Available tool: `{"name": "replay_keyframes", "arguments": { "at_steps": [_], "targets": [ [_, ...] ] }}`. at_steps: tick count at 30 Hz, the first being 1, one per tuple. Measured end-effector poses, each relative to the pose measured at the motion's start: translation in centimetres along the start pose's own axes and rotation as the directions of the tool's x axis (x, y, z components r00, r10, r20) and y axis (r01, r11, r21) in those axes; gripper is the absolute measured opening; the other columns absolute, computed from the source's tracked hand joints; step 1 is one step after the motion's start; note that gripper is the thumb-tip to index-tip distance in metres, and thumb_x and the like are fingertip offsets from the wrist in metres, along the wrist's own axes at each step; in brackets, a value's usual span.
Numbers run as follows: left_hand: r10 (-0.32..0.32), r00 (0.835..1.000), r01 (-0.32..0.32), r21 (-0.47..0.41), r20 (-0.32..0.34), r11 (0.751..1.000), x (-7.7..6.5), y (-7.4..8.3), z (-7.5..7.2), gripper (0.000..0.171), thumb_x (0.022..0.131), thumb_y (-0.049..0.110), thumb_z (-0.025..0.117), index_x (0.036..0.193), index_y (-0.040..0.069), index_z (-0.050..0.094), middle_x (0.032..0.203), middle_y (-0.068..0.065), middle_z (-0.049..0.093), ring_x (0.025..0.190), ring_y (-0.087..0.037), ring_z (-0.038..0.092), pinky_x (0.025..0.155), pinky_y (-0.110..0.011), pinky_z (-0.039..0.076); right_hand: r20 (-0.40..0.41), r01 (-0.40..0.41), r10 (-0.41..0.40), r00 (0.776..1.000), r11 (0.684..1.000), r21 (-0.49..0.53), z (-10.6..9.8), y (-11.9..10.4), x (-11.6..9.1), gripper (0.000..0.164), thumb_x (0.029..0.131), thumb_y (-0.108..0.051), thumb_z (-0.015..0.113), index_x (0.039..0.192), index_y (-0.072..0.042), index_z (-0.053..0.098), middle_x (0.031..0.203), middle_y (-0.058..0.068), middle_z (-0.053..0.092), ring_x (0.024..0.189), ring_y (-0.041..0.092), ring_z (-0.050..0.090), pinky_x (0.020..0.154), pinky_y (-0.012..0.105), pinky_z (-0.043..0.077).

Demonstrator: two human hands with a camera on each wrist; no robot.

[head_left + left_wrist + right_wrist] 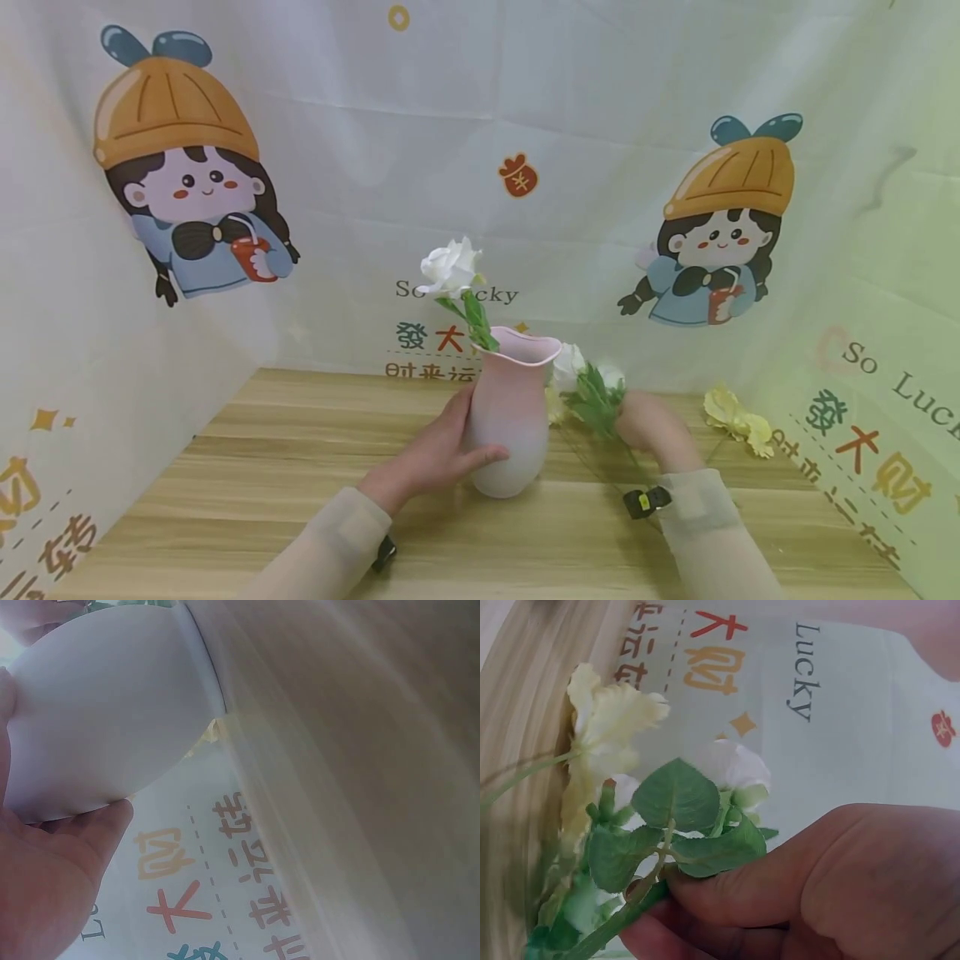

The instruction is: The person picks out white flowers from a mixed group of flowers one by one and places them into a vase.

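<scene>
A pink-to-white vase (512, 421) with a wavy rim stands upright on the wooden table (300, 467). My left hand (438, 450) grips it from the left, thumb across the front; the left wrist view shows fingers round its pale body (112, 712). One white artificial rose (450, 267) rises from the vase's mouth, leaning left. To the vase's right, my right hand (654, 427) holds a white artificial rose with green leaves (596, 400). In the right wrist view, thumb and fingers pinch its green stem (619, 922) just below the leaves (676, 793).
A yellow flower (604, 724) lies on the table beyond the held rose. More yellow flowers (738, 421) lie at the far right, by the printed cloth (600, 208) that hangs behind and at both sides. A black wrist device (647, 502) is on the right sleeve.
</scene>
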State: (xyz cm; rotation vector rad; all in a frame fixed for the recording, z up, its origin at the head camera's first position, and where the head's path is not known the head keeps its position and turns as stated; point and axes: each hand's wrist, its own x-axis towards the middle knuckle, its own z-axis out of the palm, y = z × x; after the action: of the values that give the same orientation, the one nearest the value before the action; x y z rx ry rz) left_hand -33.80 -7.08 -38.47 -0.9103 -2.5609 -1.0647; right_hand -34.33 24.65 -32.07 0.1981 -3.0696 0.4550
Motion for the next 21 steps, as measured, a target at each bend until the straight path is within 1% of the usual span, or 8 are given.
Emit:
{"name": "replay_keyframes", "arguments": {
  "at_steps": [3,6,11,13,17,20,21],
  "targets": [
    [-0.002,1.0,0.002,0.003,0.001,1.0,0.0,0.0,0.0,0.11,0.083,0.064,0.069,0.157,0.009,0.008,0.151,-0.011,0.029,0.126,-0.021,0.041,0.105,-0.045,0.038,0.002,-0.003,0.003,1.0,1.0,0.019,-0.3,-0.3,-0.1,0.036,0.076,0.01,0.044,0.055,-0.018,0.035,0.053,-0.002,0.033,0.046,0.012,0.029,0.04,0.024,0.031],
    [-0.007,1.0,0.007,0.003,0.005,1.0,0.0,0.0,-0.1,0.11,0.083,0.064,0.069,0.157,0.008,0.009,0.151,-0.012,0.029,0.126,-0.022,0.041,0.105,-0.046,0.038,0.006,-0.006,0.006,1.0,0.999,0.053,-0.5,-0.6,-0.3,0.038,0.072,0.01,0.042,0.052,-0.019,0.031,0.05,-0.005,0.025,0.043,0.01,0.021,0.039,0.021,0.026],
    [-0.016,1.0,0.016,-0.002,0.01,1.0,-0.1,0.2,-0.1,0.11,0.083,0.064,0.069,0.157,0.009,0.008,0.151,-0.013,0.029,0.126,-0.023,0.041,0.105,-0.046,0.038,-0.032,0.013,-0.011,0.999,0.998,0.06,-0.8,-0.8,-0.4,0.038,0.071,0.01,0.044,0.05,-0.019,0.031,0.049,-0.006,0.024,0.043,0.01,0.02,0.039,0.021,0.023],
    [-0.015,1.0,0.015,-0.007,0.01,1.0,-0.1,0.2,-0.1,0.11,0.083,0.064,0.069,0.157,0.009,0.008,0.152,-0.013,0.028,0.127,-0.023,0.04,0.105,-0.046,0.038,-0.058,0.021,-0.017,0.998,0.998,0.064,-0.9,-0.9,-0.4,0.038,0.072,0.009,0.044,0.051,-0.019,0.03,0.05,-0.006,0.022,0.044,0.01,0.019,0.04,0.022,0.022],
    [-0.007,1.0,0.007,-0.021,0.016,1.0,0.0,0.1,-0.1,0.109,0.084,0.063,0.069,0.157,0.01,0.007,0.152,-0.013,0.027,0.128,-0.023,0.039,0.105,-0.047,0.038,-0.102,0.043,-0.035,0.994,0.996,0.077,-1.1,-1.2,-0.4,0.036,0.07,0.01,0.041,0.052,-0.018,0.028,0.051,-0.005,0.02,0.046,0.011,0.017,0.041,0.022,0.021],
    [-0.002,1.0,0.003,-0.02,0.016,1.0,0.0,0.1,-0.1,0.108,0.084,0.063,0.069,0.157,0.011,0.007,0.152,-0.013,0.028,0.127,-0.023,0.039,0.105,-0.048,0.038,-0.119,0.05,-0.04,0.992,0.995,0.082,-1.3,-1.4,-0.3,0.035,0.068,0.01,0.041,0.052,-0.018,0.029,0.05,-0.005,0.02,0.046,0.012,0.019,0.041,0.022,0.021],
    [-0.002,1.0,0.002,-0.016,0.016,1.0,0.0,0.1,-0.1,0.108,0.084,0.063,0.068,0.156,0.011,0.007,0.152,-0.013,0.028,0.127,-0.023,0.039,0.105,-0.047,0.038,-0.124,0.046,-0.036,0.992,0.996,0.078,-1.3,-1.5,-0.3,0.033,0.068,0.01,0.042,0.053,-0.017,0.031,0.051,-0.004,0.023,0.046,0.012,0.021,0.041,0.023,0.023]
  ]
}}
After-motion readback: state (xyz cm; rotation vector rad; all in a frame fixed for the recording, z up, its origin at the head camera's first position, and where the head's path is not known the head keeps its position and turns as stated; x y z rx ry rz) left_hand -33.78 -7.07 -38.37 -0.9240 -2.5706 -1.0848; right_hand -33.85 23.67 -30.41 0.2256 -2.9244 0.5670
